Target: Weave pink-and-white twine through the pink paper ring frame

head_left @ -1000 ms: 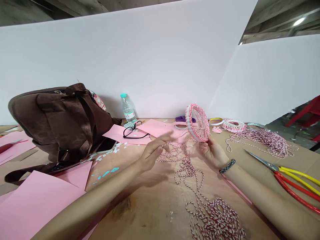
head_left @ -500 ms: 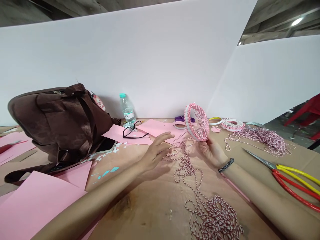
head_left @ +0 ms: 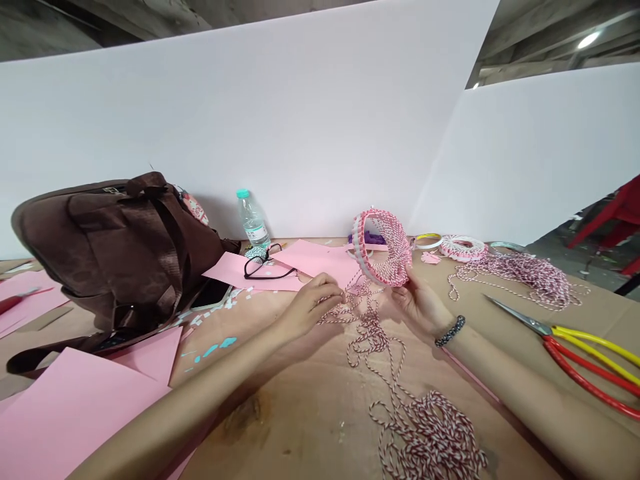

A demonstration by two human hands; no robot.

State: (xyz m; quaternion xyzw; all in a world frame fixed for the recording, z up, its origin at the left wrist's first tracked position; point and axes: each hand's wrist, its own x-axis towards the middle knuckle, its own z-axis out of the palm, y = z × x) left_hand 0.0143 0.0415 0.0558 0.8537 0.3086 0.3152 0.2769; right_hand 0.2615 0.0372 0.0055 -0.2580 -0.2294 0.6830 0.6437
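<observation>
My right hand (head_left: pixel 417 300) grips the lower edge of a ring wound with pink-and-white string (head_left: pixel 367 250), holding it tilted above the table. The ring has a white rim with string loops round it and a web of string inside. To its left, my left hand (head_left: pixel 315 303) has its fingers closed in a pinch at the loose red-and-white string (head_left: pixel 373 323) below the ring. Exactly which strand lies between the fingertips is hard to see. The string runs down the table to a tangled heap (head_left: pixel 435 433) near the front.
Scissors (head_left: pixel 543 327) with red and yellow handles lie at right, near another string pile (head_left: pixel 543 280) and a second wound ring (head_left: pixel 463 248). A brown backpack (head_left: pixel 115 247), water bottle (head_left: pixel 254 223), glasses (head_left: pixel 270 275) and pink paper (head_left: pixel 75 413) occupy the left. A white panel (head_left: pixel 300 133) stands behind.
My left hand's spread fingers have closed into a pinch beside the string. The ring in my right hand has shifted slightly left and turned a little.
</observation>
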